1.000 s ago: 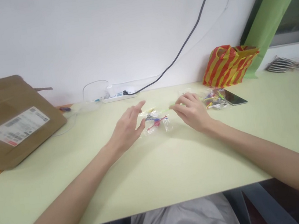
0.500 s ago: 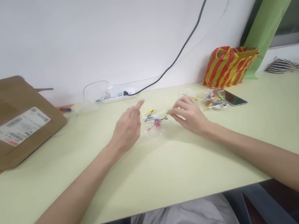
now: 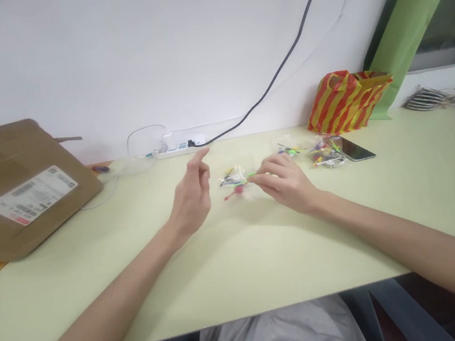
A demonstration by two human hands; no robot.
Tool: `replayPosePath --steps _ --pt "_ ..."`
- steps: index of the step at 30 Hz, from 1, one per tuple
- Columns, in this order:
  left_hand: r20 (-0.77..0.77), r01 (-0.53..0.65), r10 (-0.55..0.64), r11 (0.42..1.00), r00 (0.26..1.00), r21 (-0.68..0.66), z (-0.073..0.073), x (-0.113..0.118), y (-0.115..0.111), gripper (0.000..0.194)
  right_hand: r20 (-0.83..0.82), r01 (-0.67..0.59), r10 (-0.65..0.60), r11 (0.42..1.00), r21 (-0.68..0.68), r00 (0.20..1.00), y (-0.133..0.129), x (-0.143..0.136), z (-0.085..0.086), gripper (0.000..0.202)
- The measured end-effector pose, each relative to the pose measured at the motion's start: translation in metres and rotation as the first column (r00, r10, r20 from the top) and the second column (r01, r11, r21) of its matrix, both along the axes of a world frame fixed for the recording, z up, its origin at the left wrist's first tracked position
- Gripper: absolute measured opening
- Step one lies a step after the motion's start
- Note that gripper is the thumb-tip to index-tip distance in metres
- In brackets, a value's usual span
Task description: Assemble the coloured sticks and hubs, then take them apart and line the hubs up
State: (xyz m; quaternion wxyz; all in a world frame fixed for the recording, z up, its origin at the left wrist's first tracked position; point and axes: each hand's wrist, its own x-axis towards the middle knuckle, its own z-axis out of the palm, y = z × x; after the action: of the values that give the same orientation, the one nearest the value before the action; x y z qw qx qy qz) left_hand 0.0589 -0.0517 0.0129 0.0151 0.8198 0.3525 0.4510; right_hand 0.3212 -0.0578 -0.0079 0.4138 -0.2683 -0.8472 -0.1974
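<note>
A clear plastic bag [image 3: 234, 176] of small coloured plastic pieces lies on the table between my hands. A red arrow-like piece [image 3: 236, 191] shows at its near side, with blue, yellow and dark ones behind. My right hand [image 3: 286, 182] is at the bag's right side, thumb and fingertips pinched on a small green plastic piece [image 3: 251, 177]. Whether that piece is inside the bag or above it, I cannot tell. To the left of the bag is my left hand [image 3: 191, 198], holding nothing, its index finger stretched out and the others bent.
More bags of coloured pieces [image 3: 326, 152] [image 3: 287, 148] lie beyond my right hand, beside a phone [image 3: 357, 148]. A striped bag [image 3: 347, 101] stands by the wall. At left is a cardboard box [image 3: 8, 150]; a power strip [image 3: 178, 150] with a black cable sits at the back.
My right hand has shifted slightly left, carrying its pinched fingertips over the bag's right part. My left hand has drawn a little left, its index finger now pointing further upward.
</note>
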Motion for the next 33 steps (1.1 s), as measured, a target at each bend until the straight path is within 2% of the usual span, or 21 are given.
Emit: replayPosePath --steps 5,8,12,16,18,20,23,25,27,30,33 --pt "0.204 0.182 -0.150 0.972 0.967 -0.150 0.004 0.008 -0.008 0.047 0.026 -0.050 0.047 0.989 0.136 0.999 -0.010 -0.004 0.005 0.022" --pt "0.309 0.337 -0.244 0.894 0.919 -0.297 0.006 0.011 -0.011 0.047 0.018 -0.090 0.088 0.985 0.146 0.996 -0.009 -0.004 0.005 0.020" --pt "0.395 0.494 -0.317 0.698 0.862 -0.518 0.014 0.011 -0.015 0.052 -0.010 -0.087 0.088 0.991 0.100 0.996 -0.006 -0.002 0.004 0.024" --pt "0.438 0.595 -0.413 0.434 0.799 -0.677 0.021 0.013 -0.020 0.068 -0.053 -0.186 0.194 0.974 0.131 0.980 -0.010 0.000 0.005 0.022" --pt "0.445 0.618 -0.474 0.315 0.760 -0.720 0.022 0.015 -0.023 0.062 -0.045 -0.250 0.260 0.955 0.160 0.965 -0.013 0.000 0.007 0.019" --pt "0.440 0.616 -0.512 0.242 0.737 -0.749 0.022 0.016 -0.026 0.048 -0.003 -0.285 0.288 0.947 0.150 0.958 -0.017 -0.001 0.011 0.018" --pt "0.464 0.623 -0.507 0.200 0.726 -0.756 0.018 0.018 -0.028 0.042 0.058 -0.296 0.292 0.952 0.073 0.955 -0.022 -0.004 0.018 0.024" --pt "0.485 0.632 -0.487 0.195 0.726 -0.750 0.014 0.019 -0.026 0.042 0.050 -0.300 0.299 0.954 0.012 0.953 -0.026 -0.007 0.022 0.032" --pt "0.495 0.633 -0.463 0.207 0.735 -0.746 0.011 0.018 -0.024 0.038 0.018 -0.309 0.311 0.949 -0.062 0.950 -0.029 -0.011 0.023 0.033" --pt "0.517 0.638 -0.418 0.233 0.747 -0.734 0.007 0.018 -0.022 0.035 -0.056 -0.307 0.302 0.938 -0.163 0.952 -0.033 -0.014 0.022 0.023" --pt "0.575 0.668 -0.355 0.253 0.737 -0.700 0.006 0.019 -0.023 0.041 -0.150 -0.272 0.247 0.947 -0.172 0.957 -0.035 -0.014 0.023 0.018"
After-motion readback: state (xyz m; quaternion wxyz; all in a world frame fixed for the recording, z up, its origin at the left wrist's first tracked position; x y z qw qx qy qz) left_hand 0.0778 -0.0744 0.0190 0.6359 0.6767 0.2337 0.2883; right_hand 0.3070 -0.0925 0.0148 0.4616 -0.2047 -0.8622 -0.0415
